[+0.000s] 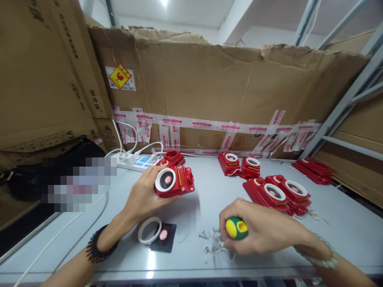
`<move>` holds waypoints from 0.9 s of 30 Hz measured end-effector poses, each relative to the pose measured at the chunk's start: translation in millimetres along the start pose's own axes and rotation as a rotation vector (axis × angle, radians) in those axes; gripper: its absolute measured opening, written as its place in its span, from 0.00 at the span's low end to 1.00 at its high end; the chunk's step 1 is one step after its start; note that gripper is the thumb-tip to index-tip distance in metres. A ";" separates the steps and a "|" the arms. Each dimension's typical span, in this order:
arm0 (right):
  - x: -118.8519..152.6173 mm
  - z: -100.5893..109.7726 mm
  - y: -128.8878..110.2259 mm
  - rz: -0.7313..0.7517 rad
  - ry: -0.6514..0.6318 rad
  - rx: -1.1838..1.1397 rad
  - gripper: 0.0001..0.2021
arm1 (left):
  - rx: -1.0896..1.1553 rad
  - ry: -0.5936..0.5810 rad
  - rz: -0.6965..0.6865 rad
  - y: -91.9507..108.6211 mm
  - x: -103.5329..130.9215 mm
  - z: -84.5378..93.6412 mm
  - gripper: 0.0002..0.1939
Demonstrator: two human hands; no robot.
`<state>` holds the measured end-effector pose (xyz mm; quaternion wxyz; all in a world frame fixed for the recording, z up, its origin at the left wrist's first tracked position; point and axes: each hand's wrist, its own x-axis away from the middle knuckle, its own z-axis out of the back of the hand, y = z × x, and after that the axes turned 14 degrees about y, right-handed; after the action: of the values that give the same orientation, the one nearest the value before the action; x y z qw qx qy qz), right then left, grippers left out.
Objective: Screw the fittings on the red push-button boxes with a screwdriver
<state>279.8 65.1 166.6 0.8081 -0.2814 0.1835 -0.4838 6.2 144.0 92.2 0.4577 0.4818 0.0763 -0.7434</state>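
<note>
My left hand [143,193] grips a red device [182,180] by its side, raised over the table. A white ring circles its black round face. In my right hand [254,229] is a screwdriver with a yellow and green handle [236,228]. The handle's end points toward me, and its shaft and tip are hidden. Below that hand lie loose screws [204,234] and a small clear plastic bag [216,242]. Between my hands on the table rest a loose white ring [149,230], a black square plate [167,244] with a round label, and a thin clear disc [181,232].
Several more red devices [249,167] stand at the back and right. A red housing [172,157] sits by a white power strip [143,161] with plugged cables. A cardboard wall [194,83] closes off the back. A black bag [68,163] is at left, metal shelving [344,95] at right.
</note>
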 end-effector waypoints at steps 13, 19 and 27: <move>-2.1 -25.7 29.8 -0.101 -0.029 0.220 0.20 | 0.001 -0.037 0.012 2.8 -0.5 -0.2 0.31; -3.9 -36.2 25.8 -0.021 -0.074 0.202 0.11 | 0.004 -0.041 0.000 1.8 0.0 -0.6 0.31; 0.7 -11.8 25.0 -0.063 0.031 0.105 0.20 | 0.083 -0.078 0.023 2.7 3.6 -7.5 0.34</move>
<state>290.4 70.5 141.7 0.8031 -0.2368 0.1613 -0.5224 12.7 144.5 86.4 0.4484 0.4721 0.0218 -0.7587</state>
